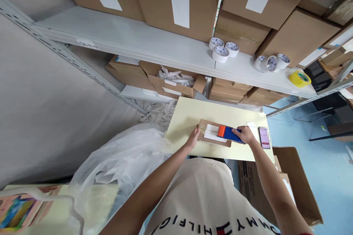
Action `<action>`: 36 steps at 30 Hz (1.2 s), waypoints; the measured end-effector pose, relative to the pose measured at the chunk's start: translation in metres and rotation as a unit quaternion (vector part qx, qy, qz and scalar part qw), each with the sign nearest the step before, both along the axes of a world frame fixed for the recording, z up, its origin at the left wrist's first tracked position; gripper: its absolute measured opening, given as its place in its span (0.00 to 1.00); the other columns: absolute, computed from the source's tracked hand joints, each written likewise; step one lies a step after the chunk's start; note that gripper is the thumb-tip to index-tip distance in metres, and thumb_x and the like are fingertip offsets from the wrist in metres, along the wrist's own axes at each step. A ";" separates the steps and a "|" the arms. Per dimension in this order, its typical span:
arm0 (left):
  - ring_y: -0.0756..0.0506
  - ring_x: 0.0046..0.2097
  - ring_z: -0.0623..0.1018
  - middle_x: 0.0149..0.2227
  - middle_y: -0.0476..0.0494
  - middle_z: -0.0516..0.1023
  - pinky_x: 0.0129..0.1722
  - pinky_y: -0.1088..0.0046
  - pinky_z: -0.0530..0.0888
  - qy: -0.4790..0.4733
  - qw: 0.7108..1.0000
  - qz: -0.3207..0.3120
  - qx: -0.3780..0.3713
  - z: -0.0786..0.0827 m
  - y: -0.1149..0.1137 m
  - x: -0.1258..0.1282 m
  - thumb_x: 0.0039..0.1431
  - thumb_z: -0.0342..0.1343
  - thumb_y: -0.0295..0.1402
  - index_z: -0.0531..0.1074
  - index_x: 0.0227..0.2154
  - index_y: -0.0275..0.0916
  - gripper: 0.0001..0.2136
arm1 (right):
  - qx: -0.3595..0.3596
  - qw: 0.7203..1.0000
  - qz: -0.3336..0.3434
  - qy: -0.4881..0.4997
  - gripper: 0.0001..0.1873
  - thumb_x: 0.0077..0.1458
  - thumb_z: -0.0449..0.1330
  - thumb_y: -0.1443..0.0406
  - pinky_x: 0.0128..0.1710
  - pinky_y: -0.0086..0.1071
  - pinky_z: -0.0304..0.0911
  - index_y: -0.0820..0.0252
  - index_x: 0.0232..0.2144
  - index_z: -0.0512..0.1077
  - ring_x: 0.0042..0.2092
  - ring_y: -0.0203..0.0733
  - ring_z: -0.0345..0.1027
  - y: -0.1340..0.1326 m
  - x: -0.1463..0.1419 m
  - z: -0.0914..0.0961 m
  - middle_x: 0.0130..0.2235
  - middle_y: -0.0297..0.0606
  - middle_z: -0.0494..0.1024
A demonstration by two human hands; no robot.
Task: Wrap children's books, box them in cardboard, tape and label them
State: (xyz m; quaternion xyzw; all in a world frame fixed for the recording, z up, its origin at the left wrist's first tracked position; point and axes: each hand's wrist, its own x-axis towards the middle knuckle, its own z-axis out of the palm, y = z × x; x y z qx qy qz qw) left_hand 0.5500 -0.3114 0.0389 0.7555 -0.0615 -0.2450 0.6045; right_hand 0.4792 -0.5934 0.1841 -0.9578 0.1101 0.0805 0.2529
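A small cardboard box [216,144] with a white label on top lies on the pale yellow table [190,112]. My left hand [193,136] grips its left end, where a strip of clear tape shows. My right hand [245,134] is closed around a blue and orange tape dispenser [231,134]. The orange end of the dispenser is over the label, at the middle of the box top; I cannot tell whether it touches. Part of my right hand's grip is hidden. Close to that hand lie a white paper slip [253,130] and a phone [264,138].
Ahead, a metal shelf [154,42] bears large cartons [179,3], white tape rolls [220,54] and a yellow tape roll [300,78]. Clear plastic sheeting [121,161] bulges at the table's left. An open carton [299,183] stands on the floor at right.
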 end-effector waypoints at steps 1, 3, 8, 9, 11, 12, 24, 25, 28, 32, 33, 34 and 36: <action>0.35 0.69 0.55 0.68 0.29 0.56 0.63 0.54 0.58 -0.019 0.999 -0.019 0.021 0.007 0.000 0.000 0.55 0.49 0.60 0.50 0.67 0.39 0.42 | 0.001 1.000 0.001 0.001 0.32 0.51 0.49 0.38 0.24 0.33 0.48 0.54 0.11 0.51 0.21 0.36 0.50 0.000 0.000 0.000 0.15 0.32 0.57; 0.30 0.71 0.44 0.70 0.24 0.43 0.65 0.49 0.51 -0.120 0.984 -0.089 0.092 0.024 0.001 0.006 0.42 0.58 0.63 0.42 0.68 0.34 0.58 | 0.005 1.000 0.008 0.005 0.32 0.51 0.49 0.39 0.24 0.33 0.48 0.54 0.11 0.52 0.21 0.36 0.51 0.000 0.001 0.002 0.15 0.32 0.58; 0.24 0.70 0.40 0.70 0.20 0.42 0.64 0.42 0.34 -0.380 0.846 -0.318 0.197 0.060 -0.019 0.031 0.24 0.69 0.56 0.44 0.67 0.31 0.67 | 0.009 1.000 0.010 0.017 0.32 0.52 0.49 0.39 0.23 0.33 0.49 0.54 0.12 0.54 0.20 0.35 0.52 -0.001 0.001 0.006 0.15 0.33 0.61; 0.24 0.69 0.46 0.68 0.20 0.48 0.64 0.42 0.34 -0.388 0.832 -0.339 0.207 0.062 -0.024 0.034 0.27 0.69 0.53 0.46 0.67 0.32 0.64 | 0.011 1.000 0.011 0.018 0.32 0.51 0.49 0.38 0.23 0.33 0.49 0.55 0.12 0.54 0.20 0.35 0.52 0.000 0.002 0.007 0.15 0.33 0.61; 0.25 0.66 0.56 0.65 0.22 0.57 0.64 0.43 0.36 -0.385 0.821 -0.353 0.231 0.062 -0.032 0.036 0.29 0.70 0.46 0.49 0.66 0.33 0.59 | 0.018 0.999 0.018 0.024 0.33 0.51 0.50 0.38 0.22 0.33 0.49 0.55 0.12 0.53 0.20 0.35 0.52 0.002 0.004 0.009 0.14 0.33 0.60; 0.26 0.64 0.59 0.63 0.23 0.60 0.64 0.43 0.37 -0.383 0.820 -0.351 0.242 0.061 -0.032 0.036 0.30 0.70 0.43 0.50 0.66 0.34 0.58 | 0.024 0.999 0.022 0.028 0.33 0.51 0.50 0.38 0.22 0.33 0.49 0.54 0.12 0.53 0.20 0.35 0.52 0.003 0.006 0.010 0.14 0.33 0.60; 0.28 0.60 0.64 0.60 0.30 0.64 0.65 0.47 0.44 -0.361 0.827 -0.312 0.298 0.064 0.018 0.042 0.35 0.66 0.43 0.53 0.65 0.38 0.51 | 0.070 0.992 0.052 0.091 0.30 0.49 0.53 0.39 0.22 0.32 0.51 0.55 0.12 0.58 0.20 0.35 0.54 -0.037 0.016 -0.003 0.15 0.32 0.62; 0.28 0.60 0.64 0.60 0.30 0.65 0.65 0.47 0.44 -0.357 0.827 -0.308 0.306 0.066 0.024 0.044 0.35 0.67 0.43 0.53 0.65 0.38 0.51 | 0.075 0.991 0.050 0.094 0.30 0.48 0.53 0.39 0.22 0.32 0.51 0.55 0.12 0.57 0.19 0.35 0.53 -0.043 0.015 -0.010 0.15 0.32 0.60; 0.28 0.60 0.65 0.59 0.28 0.66 0.66 0.46 0.41 -0.349 0.819 -0.300 0.342 0.070 0.033 0.043 0.35 0.67 0.42 0.53 0.65 0.36 0.51 | 0.094 0.990 0.047 0.095 0.31 0.47 0.53 0.39 0.22 0.32 0.51 0.55 0.12 0.56 0.19 0.35 0.52 -0.053 0.016 -0.036 0.15 0.31 0.58; 0.25 0.67 0.53 0.67 0.22 0.54 0.65 0.44 0.36 -0.333 0.808 -0.310 0.375 0.074 0.004 0.029 0.36 0.67 0.46 0.47 0.67 0.31 0.56 | 0.128 0.986 0.059 0.087 0.30 0.49 0.52 0.40 0.23 0.32 0.51 0.55 0.13 0.56 0.21 0.34 0.52 -0.053 0.023 -0.064 0.16 0.30 0.57; 0.25 0.69 0.48 0.69 0.23 0.49 0.65 0.45 0.35 -0.331 0.806 -0.323 0.370 0.073 -0.011 0.024 0.37 0.67 0.49 0.45 0.67 0.30 0.57 | 0.134 0.985 0.065 0.089 0.29 0.50 0.52 0.41 0.23 0.32 0.51 0.55 0.13 0.56 0.21 0.34 0.52 -0.052 0.025 -0.068 0.16 0.30 0.58; 0.25 0.70 0.44 0.70 0.24 0.45 0.65 0.46 0.35 -0.329 0.803 -0.342 0.360 0.073 -0.027 0.019 0.37 0.66 0.51 0.44 0.68 0.30 0.58 | 0.140 0.983 0.073 0.092 0.29 0.50 0.51 0.41 0.24 0.31 0.52 0.55 0.13 0.57 0.21 0.34 0.53 -0.052 0.027 -0.072 0.16 0.30 0.58; 0.28 0.71 0.41 0.71 0.27 0.42 0.66 0.50 0.36 -0.329 0.800 -0.379 0.329 0.071 -0.058 0.010 0.40 0.64 0.53 0.42 0.68 0.31 0.57 | 0.147 0.980 0.089 0.097 0.29 0.51 0.51 0.42 0.24 0.31 0.51 0.55 0.14 0.57 0.21 0.34 0.53 -0.052 0.030 -0.076 0.16 0.30 0.59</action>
